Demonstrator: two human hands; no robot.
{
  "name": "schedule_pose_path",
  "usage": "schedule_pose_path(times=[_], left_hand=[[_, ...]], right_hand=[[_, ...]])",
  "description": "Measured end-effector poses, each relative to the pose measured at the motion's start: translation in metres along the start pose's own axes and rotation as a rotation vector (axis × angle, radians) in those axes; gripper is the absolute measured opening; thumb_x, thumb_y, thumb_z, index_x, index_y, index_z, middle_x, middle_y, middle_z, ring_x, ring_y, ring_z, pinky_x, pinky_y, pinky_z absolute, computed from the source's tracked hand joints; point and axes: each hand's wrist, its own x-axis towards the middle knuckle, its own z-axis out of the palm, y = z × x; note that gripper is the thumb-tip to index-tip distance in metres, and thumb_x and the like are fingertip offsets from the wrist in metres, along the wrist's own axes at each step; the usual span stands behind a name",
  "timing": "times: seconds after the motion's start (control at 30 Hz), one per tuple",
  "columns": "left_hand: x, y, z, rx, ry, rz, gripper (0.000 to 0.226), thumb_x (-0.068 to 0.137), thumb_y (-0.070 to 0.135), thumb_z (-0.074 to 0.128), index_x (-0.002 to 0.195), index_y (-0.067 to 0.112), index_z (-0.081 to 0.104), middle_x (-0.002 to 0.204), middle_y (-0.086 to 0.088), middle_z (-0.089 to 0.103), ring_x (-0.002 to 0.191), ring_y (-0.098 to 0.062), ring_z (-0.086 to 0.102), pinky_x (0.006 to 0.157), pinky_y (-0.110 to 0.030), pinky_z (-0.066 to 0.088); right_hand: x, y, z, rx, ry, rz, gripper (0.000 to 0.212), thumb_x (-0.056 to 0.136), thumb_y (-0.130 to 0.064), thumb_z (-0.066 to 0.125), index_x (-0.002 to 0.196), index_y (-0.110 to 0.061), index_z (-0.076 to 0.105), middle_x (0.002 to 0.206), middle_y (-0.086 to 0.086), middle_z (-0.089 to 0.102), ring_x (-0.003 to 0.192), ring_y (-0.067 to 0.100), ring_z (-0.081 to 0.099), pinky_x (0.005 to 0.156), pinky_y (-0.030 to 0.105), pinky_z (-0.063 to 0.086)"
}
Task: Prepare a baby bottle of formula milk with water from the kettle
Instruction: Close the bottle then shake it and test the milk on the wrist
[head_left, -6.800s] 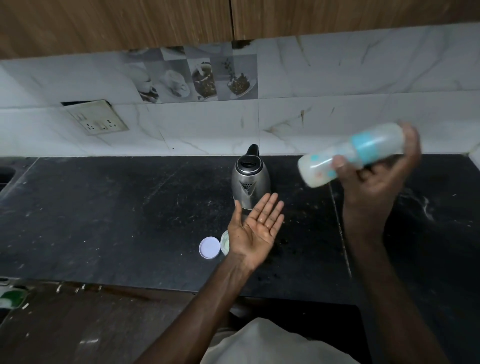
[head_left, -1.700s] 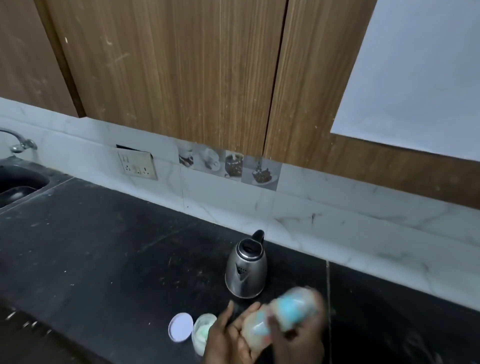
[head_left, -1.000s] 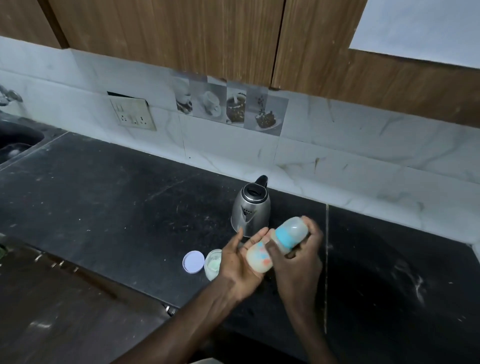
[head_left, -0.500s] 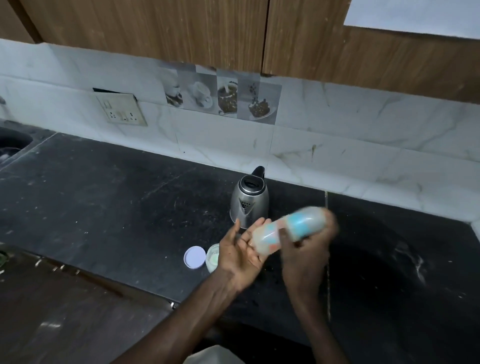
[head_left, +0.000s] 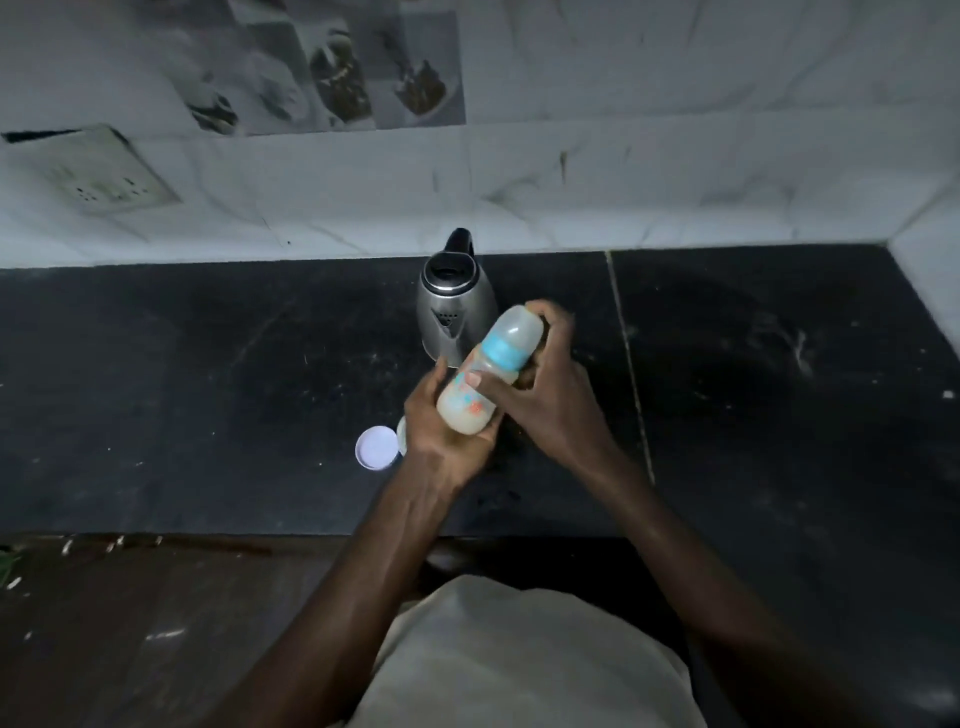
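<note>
— Two hands on one baby bottle (head_left: 491, 371), is that right?

— Yes. The left hand (head_left: 441, 431) cups the bottle's base from below, fingers curled round it. The right hand (head_left: 545, 395) wraps the upper body, thumb pressed across the front. The bottle is held tilted above the black counter (head_left: 208, 374), cap end leaning up and away, just in front of the kettle (head_left: 453, 312).

— What looks done?

— The blue collar and clear cap are on, and a pale, cloudy liquid sits in the lower part. So I judge water and powder are already in and the bottle is closed.

— And what is left?

— Probably finishing the mixing, if any powder remains; I cannot tell from here. The round white lid (head_left: 378, 448) lies off on the counter beside the left wrist, and the container it belongs to is mostly hidden behind that hand, so closing it seems still to do.
</note>
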Motion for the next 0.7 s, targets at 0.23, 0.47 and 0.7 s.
schedule_pose_path(times=[0.23, 0.47, 0.7], left_hand=[[0.0, -0.008, 0.013, 0.07, -0.07, 0.002, 0.044, 0.102, 0.038, 0.055, 0.119, 0.002, 0.074, 0.128, -0.017, 0.073, 0.128, -0.032, 0.064, 0.121, -0.044, 0.041], [0.009, 0.002, 0.015, 0.022, -0.085, 0.008, 0.049, 0.104, 0.039, 0.051, 0.103, 0.0, 0.081, 0.119, -0.019, 0.076, 0.113, -0.031, 0.07, 0.11, -0.043, 0.049], [0.013, 0.005, 0.012, 0.046, -0.068, 0.017, 0.054, 0.102, 0.044, 0.052, 0.133, 0.002, 0.067, 0.14, -0.018, 0.067, 0.135, -0.033, 0.06, 0.121, -0.045, 0.039]], right_hand=[[0.019, -0.028, -0.037, -0.034, 0.296, -0.137, 0.093, 0.08, -0.033, 0.087, 0.154, -0.033, 0.032, 0.125, -0.008, 0.065, 0.098, 0.013, 0.072, 0.087, 0.035, 0.062], [0.008, -0.027, -0.02, 0.073, 0.212, -0.035, 0.084, 0.08, -0.023, 0.088, 0.149, -0.033, 0.041, 0.114, -0.018, 0.068, 0.096, 0.007, 0.074, 0.077, 0.025, 0.062], [0.014, -0.031, -0.015, 0.18, 0.485, 0.031, 0.083, 0.084, -0.035, 0.084, 0.15, -0.025, 0.035, 0.11, -0.012, 0.067, 0.087, 0.002, 0.072, 0.074, 0.036, 0.063]])
